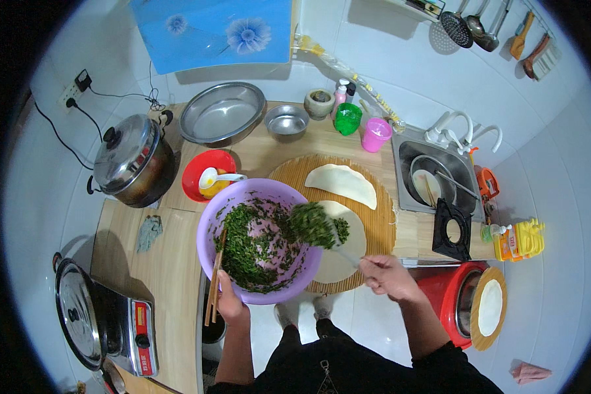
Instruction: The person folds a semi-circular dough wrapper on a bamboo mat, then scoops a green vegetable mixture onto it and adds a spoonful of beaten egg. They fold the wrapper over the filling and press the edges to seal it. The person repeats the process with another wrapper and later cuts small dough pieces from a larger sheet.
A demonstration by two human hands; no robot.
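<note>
My left hand (232, 299) grips the near left rim of a purple plastic basin (208, 268), with a pair of wooden chopsticks (213, 303) under the thumb. Chopped greens (241, 246) line the basin. My right hand (391, 277) holds the handle of a spoon or ladle (344, 253), blurred, heaped with chopped greens. That heap hangs between the basin and a round sheet of dough (342, 268). A small pile of greens (342, 230) lies on the dough. Behind it rests a folded half-moon dough pocket (341, 180). Both dough pieces lie on a round woven-stalk mat (381, 231).
A red bowl (192, 177) with a white spoon (209, 178) sits behind the basin. Left stand a lidded pot (138, 162) and a gas stove (140, 340). A steel sink (401, 152) and a black stand (445, 246) are at right, above a red bucket (436, 290).
</note>
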